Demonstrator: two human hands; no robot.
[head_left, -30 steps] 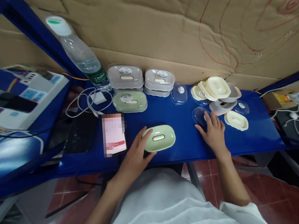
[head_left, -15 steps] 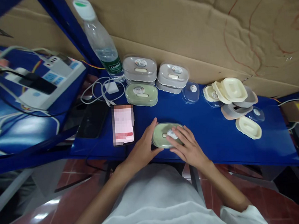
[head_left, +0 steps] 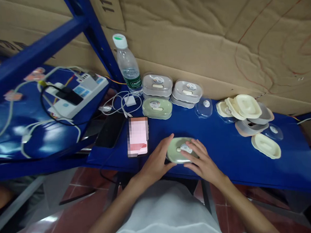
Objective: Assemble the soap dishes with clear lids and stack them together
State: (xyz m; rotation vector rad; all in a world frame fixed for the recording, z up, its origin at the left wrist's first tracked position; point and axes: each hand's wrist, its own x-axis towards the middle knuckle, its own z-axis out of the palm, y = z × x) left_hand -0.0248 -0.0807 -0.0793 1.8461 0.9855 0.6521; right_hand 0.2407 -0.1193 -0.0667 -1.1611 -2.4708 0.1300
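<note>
A small green lidded box (head_left: 175, 151) with a clear cover and a white sticker lies at the table's front edge. My left hand (head_left: 157, 161) is around its left end, thumb and fingers on opposite sides. From the right, my right hand (head_left: 203, 161) holds the box's other end, its fingers lying across the lid and sticker and its thumb at the near edge. Behind stand another green box (head_left: 157, 108), a grey box (head_left: 157, 84) and a second grey box (head_left: 187, 91), the grey ones stacked on others. A phone with a lit screen (head_left: 138, 136) rests left of my hands.
Cream lids (head_left: 247, 106), grey trays (head_left: 252, 127) and a loose cream insert (head_left: 266, 146) are at the right of the blue table (head_left: 227, 168). A water bottle (head_left: 128, 67), white cable (head_left: 117, 101), dark phone (head_left: 110, 129) and power strip (head_left: 78, 98) occupy the left.
The camera view has shifted, so everything appears lower and mostly a little further right. Both hands keep nearly the same hold on the green box.
</note>
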